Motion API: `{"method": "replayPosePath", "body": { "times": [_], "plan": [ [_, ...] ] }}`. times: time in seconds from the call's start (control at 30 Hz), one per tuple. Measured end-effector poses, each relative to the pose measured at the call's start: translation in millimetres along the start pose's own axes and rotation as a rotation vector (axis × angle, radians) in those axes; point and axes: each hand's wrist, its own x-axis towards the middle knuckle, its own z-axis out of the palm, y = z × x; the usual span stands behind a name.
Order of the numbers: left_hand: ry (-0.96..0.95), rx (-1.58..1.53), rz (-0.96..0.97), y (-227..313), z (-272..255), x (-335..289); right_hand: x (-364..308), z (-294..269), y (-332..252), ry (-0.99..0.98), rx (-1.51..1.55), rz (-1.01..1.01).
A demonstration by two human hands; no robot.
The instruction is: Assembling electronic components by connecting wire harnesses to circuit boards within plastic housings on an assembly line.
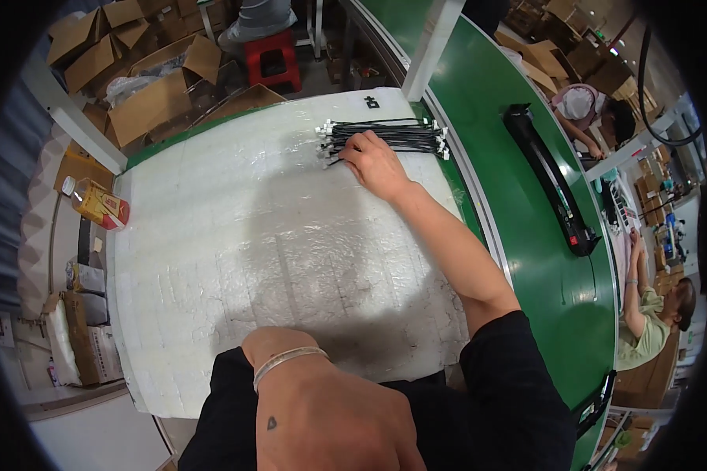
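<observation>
A bundle of short black cables [408, 141] with white plug connectors at both ends lies at the far right of the padded work surface [188, 259]. My right hand [375, 163] reaches over its left half, fingers curled down and closed on cables there; the fingertips are partly hidden. My left hand [338, 424], below a bracelet on the wrist, is raised very close to the view at the lower edge. Its fingers fall outside the picture, so whether they hold anything is hidden.
A green conveyor [542, 290] runs along the right, carrying a long black curved housing [554, 180]. A bottle [98, 204] stands by the left edge. Open cardboard boxes [149, 102] and a red stool [272, 61] are beyond. Other people [652, 318] sit across the conveyor.
</observation>
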Motion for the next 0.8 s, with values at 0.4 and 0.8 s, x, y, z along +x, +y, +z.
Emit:
{"method": "replayPosePath", "body": {
  "times": [0.4, 0.8],
  "plan": [
    [-0.111, -0.063, -0.124, -4, -22, -16, 6, -99, -8, -0.132, -0.117, -0.083],
    [-0.227, 0.148, -0.638, -42, -11, -12, -59, -101, -55, 0.171, -0.189, 0.020]
  ]
}}
